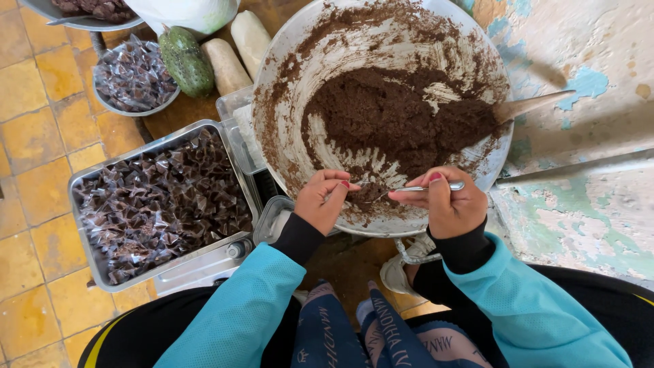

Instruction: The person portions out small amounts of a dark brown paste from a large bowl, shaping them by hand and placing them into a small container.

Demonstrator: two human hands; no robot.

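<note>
Hands work over the near rim of a big round metal bowl (286, 82) smeared with brown paste (395, 116). We see the right hand (446, 201) clenched around the handle of a small metal spoon (417, 189), whose tip points left into a little lump of paste by the rim. We see the left hand (321, 199) just beside it, its fingertips pinched on something small at the spoon's tip; we cannot tell what. A wooden paddle (535, 105) lies with its blade buried in the paste, handle sticking out over the bowl's right edge.

Left of the bowl we find a rectangular metal tray (85, 178) heaped with small clear-wrapped dark pieces (160, 204), and farther up a round dish (102, 102) of the same. Near the top lie a green cucumber-like vegetable (184, 60) and two pale roots (235, 51), side by side.
</note>
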